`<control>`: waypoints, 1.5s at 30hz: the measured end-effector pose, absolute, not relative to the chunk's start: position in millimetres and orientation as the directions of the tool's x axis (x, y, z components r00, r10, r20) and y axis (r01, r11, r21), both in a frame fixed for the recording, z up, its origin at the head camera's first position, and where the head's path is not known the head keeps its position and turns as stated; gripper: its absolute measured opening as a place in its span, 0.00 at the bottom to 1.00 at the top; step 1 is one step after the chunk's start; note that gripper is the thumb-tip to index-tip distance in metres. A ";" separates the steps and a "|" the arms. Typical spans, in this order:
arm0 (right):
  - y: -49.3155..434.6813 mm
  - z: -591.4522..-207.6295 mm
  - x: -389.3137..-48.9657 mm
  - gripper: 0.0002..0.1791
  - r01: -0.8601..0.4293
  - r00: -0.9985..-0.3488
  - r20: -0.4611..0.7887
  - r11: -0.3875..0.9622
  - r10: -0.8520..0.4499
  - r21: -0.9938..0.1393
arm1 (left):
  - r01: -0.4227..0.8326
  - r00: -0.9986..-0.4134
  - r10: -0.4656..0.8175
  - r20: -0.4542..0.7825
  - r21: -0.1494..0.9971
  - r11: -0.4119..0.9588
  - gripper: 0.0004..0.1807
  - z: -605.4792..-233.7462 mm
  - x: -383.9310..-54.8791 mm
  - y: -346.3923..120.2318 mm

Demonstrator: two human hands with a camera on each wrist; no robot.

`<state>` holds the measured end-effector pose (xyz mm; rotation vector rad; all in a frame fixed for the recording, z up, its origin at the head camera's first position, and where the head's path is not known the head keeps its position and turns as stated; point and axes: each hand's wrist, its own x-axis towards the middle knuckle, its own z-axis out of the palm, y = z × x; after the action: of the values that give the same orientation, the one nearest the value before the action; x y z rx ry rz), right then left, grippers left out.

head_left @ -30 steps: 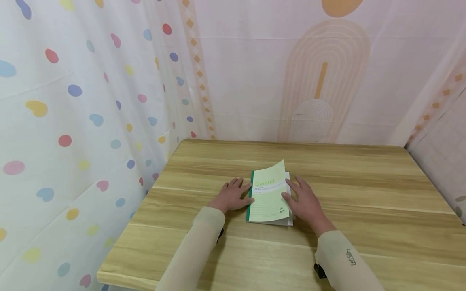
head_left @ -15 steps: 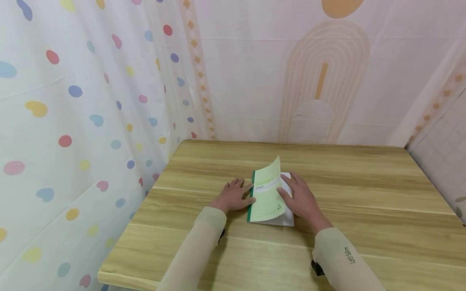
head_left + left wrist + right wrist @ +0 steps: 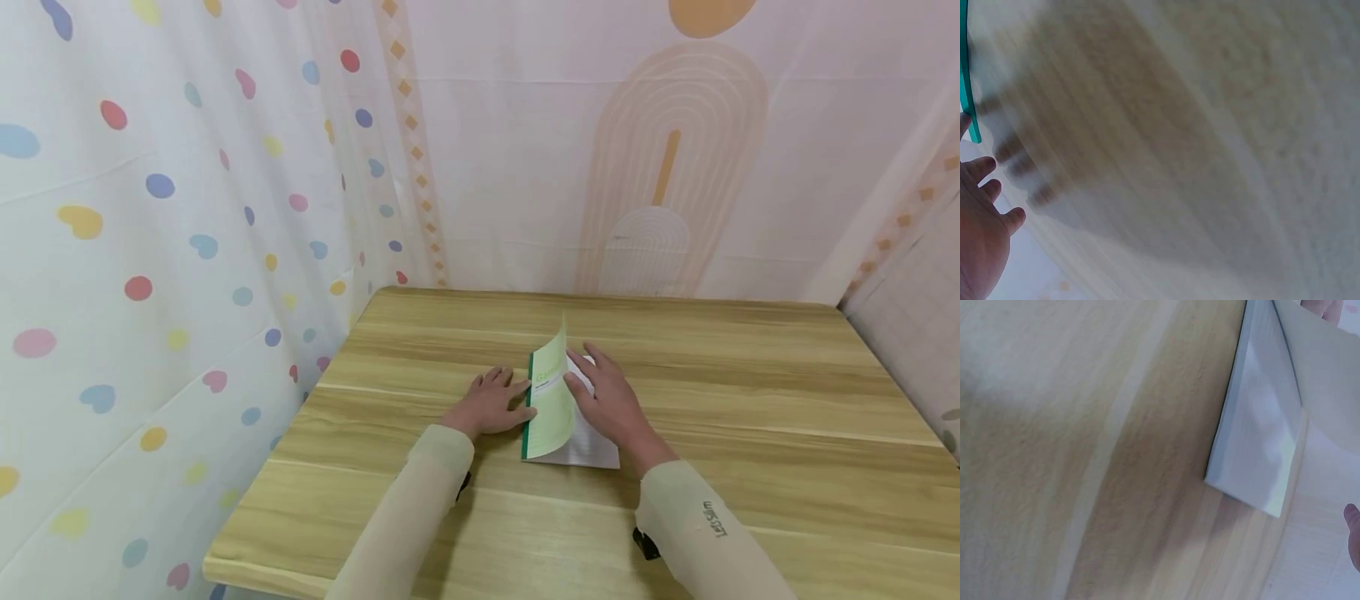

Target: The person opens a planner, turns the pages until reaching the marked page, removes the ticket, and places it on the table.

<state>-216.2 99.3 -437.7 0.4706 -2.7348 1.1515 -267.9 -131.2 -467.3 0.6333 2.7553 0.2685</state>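
Observation:
A notebook with a light green cover (image 3: 551, 400) and a green spine (image 3: 526, 446) lies on the table. Its cover stands half raised, bent up toward the left, and white lined pages (image 3: 588, 448) show beneath. My left hand (image 3: 487, 407) rests beside the spine, thumb and forefinger touching that edge. On the other side, my right hand (image 3: 611, 404) has its extended fingers against the underside of the lifted cover. In the left wrist view the spine (image 3: 965, 69) is partly cut off. The right wrist view shows the pages (image 3: 1260, 425) under the raised cover (image 3: 1329, 369).
The wood-grain table (image 3: 750, 375) extends around the notebook on all sides. A dotted curtain (image 3: 172, 250) hangs along the left, and a patterned curtain (image 3: 510, 167) hangs behind the table's far edge.
The cover has risen from nearly flat to about upright, uncovering more of the page. My right hand has moved left with it, while the left hand stays at the spine.

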 end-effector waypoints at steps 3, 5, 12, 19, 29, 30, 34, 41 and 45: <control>94.8 -435.6 -216.6 0.30 -0.349 -0.937 0.252 0.648 -0.241 -0.677 | 0.403 -0.858 0.458 -0.232 0.247 0.881 0.38 -467.3 -268.4 -133.2; 92.3 -434.2 -217.1 0.31 -0.352 -0.936 0.253 0.645 -0.246 -0.678 | 0.413 -0.859 0.466 -0.214 0.249 0.876 0.37 -467.2 -270.1 -135.3; 83.4 -430.0 -220.2 0.31 -0.383 -0.924 0.281 0.636 -0.259 -0.670 | 0.418 -0.882 0.461 -0.094 0.296 0.859 0.34 -451.7 -280.6 -144.7; 72.4 -424.7 -218.8 0.29 -0.416 -0.909 0.297 0.607 -0.291 -0.677 | 0.324 -0.920 0.391 -0.004 0.553 0.768 0.33 -424.9 -290.2 -147.3; 60.7 -424.8 -213.7 0.27 -0.492 -0.869 0.307 0.615 -0.389 -0.616 | 0.322 -0.914 0.398 0.074 0.729 0.604 0.35 -399.9 -291.6 -142.8; 59.7 -424.8 -212.9 0.27 -0.496 -0.867 0.303 0.616 -0.397 -0.612 | 0.321 -0.914 0.399 0.069 0.724 0.610 0.35 -398.7 -291.5 -142.2; 57.0 -425.4 -211.0 0.28 -0.511 -0.857 0.288 0.628 -0.427 -0.587 | 0.311 -0.916 0.398 0.042 0.702 0.641 0.34 -396.2 -290.6 -141.8; 58.7 -425.9 -211.4 0.26 -0.515 -0.855 0.290 0.646 -0.429 -0.563 | 0.292 -0.926 0.375 0.041 0.708 0.643 0.33 -398.9 -291.0 -150.9; 66.2 -429.0 -213.9 0.28 -0.483 -0.875 0.265 0.678 -0.406 -0.554 | 0.276 -0.932 0.360 0.038 0.719 0.638 0.34 -400.1 -289.6 -159.5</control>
<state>-213.9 66.2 -429.0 0.7356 -2.7662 0.9662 -289.6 -159.5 -400.1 0.5345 2.7433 1.1767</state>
